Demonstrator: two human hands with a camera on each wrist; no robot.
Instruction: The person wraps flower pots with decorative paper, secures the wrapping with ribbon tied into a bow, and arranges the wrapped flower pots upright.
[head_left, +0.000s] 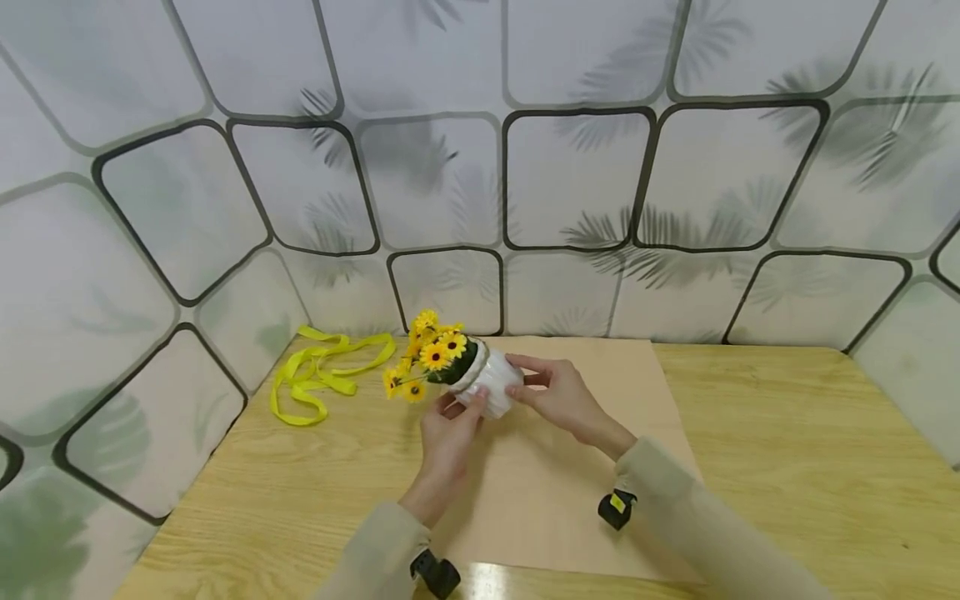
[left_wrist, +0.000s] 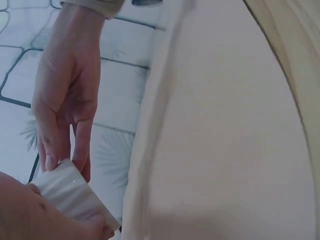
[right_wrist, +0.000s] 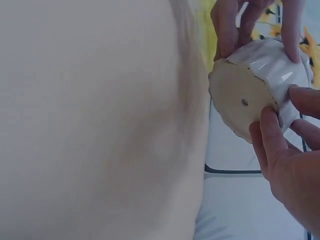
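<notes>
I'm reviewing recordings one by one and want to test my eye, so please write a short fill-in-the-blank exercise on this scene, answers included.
1. The left grip and right grip both hold the glossy white ridged pot, whose dark-centred flowers are ____.
2. In the head view, the tilted pot's flowers point toward the picture's ____ side.
3. There, the flat beige rectangular sheet lies to the ____ of the long, bright ribbon on the pale wood-grain table.

Missing words: yellow; left; right.
</notes>
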